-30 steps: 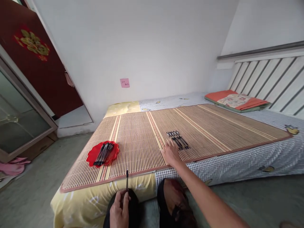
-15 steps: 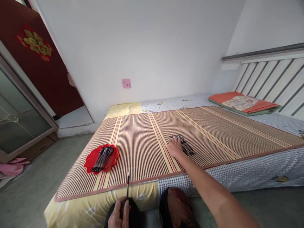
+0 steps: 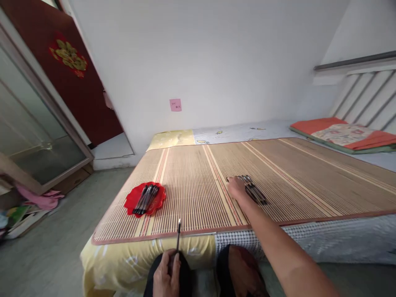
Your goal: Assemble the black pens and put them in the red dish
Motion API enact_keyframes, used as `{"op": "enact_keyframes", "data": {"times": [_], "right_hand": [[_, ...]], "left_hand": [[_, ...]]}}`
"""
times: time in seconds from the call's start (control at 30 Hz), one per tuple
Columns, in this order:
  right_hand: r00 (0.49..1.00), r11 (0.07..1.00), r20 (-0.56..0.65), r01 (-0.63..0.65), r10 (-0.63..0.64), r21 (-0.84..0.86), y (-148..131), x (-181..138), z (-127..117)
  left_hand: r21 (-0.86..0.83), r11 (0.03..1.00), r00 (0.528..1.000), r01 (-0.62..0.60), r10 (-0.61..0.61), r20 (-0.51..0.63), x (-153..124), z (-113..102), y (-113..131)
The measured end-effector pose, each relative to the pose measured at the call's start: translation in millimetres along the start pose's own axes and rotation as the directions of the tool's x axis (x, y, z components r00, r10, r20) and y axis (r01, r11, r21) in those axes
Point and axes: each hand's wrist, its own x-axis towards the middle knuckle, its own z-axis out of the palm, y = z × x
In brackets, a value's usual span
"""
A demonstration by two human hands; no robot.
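Observation:
My left hand, low in front of my knees, is closed around a pen that points upward with its silvery tip at the top. On the striped mat, my right hand has its fingers curled down at the left side of a group of dark pens. A small dark end pokes out left of those fingers; what they grip is hidden. To the left, a red scalloped plate bears several dark-capped pens lying side by side.
The bamboo mat covers most of a bed with a yellow and checked sheet. A folded orange quilt lies at the far right beside a slatted headboard. A pink note is stuck to the wall.
The view has turned left, so everything sits farther right in it. My right hand's fingers, stretched over the pens before, are now more curled. My left hand still holds the pen upright.

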Motion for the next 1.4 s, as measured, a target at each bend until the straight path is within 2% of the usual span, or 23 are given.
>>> {"op": "enact_keyframes", "data": {"times": [0.17, 0.27, 0.33, 0.5, 0.6, 0.7, 0.73, 0.8, 0.87, 1.13, 1.3, 1.4], "right_hand": [[0.995, 0.988, 0.033, 0.088, -0.093, 0.129, -30.6, -19.0, 8.8], [0.986, 0.940, 0.042, 0.142, -0.162, 0.310, -41.4, -46.6, 13.3], [0.977, 0.875, 0.048, 0.162, -0.206, 0.457, -46.8, -70.0, 16.4], [0.967, 0.619, 0.031, 0.138, -0.254, 0.773, -67.0, -127.8, 22.6], [0.978, 0.370, 0.037, 0.043, -0.207, 0.928, -87.4, -154.1, 21.8], [0.983, 0.072, 0.078, -0.067, -0.164, 0.995, -109.3, -170.1, 15.6], [0.983, 0.012, 0.092, -0.092, -0.159, 0.996, -115.6, -172.9, 12.6], [0.981, -0.043, 0.110, -0.118, -0.158, 0.992, -125.2, -175.3, 6.8], [0.978, -0.053, 0.122, -0.133, -0.167, 0.990, -130.8, -174.9, 2.5], [0.946, 0.010, 0.183, -0.187, -0.269, 0.982, -136.6, -174.2, -2.1], [0.940, 0.013, 0.200, -0.205, -0.277, 0.979, -135.7, -173.8, -6.3], [0.911, 0.038, 0.241, -0.242, -0.334, 0.970, -135.1, -174.5, -8.3]], "left_hand": [[0.045, 0.999, 1.000, -0.020, 0.019, 0.020, -3.9, 0.6, 3.7], [0.075, 0.997, 1.000, -0.020, 0.020, 0.005, -5.5, 1.8, 5.3], [0.083, 0.996, 1.000, -0.016, 0.015, 0.013, -6.0, 1.5, 7.0], [0.078, 0.997, 0.999, -0.008, 0.005, 0.048, -4.9, 1.3, 10.0], [0.069, 0.997, 0.998, -0.026, 0.022, 0.057, -4.2, 1.7, 10.4], [0.061, 0.998, 0.996, -0.029, 0.024, 0.082, -4.9, 0.9, 10.7], [0.058, 0.998, 0.996, -0.027, 0.021, 0.090, -5.4, 0.3, 10.8], [0.050, 0.999, 0.995, -0.023, 0.018, 0.096, -6.8, -0.9, 11.0], [0.037, 0.999, 0.996, -0.024, 0.020, 0.092, -8.1, -1.9, 11.3], [0.015, 1.000, 0.993, 0.005, -0.007, 0.122, -7.7, -3.7, 13.9], [0.003, 1.000, 0.992, 0.000, -0.001, 0.125, -7.8, -5.6, 17.0], [0.003, 1.000, 0.992, 0.002, -0.003, 0.123, -8.5, -6.1, 18.0]]}}
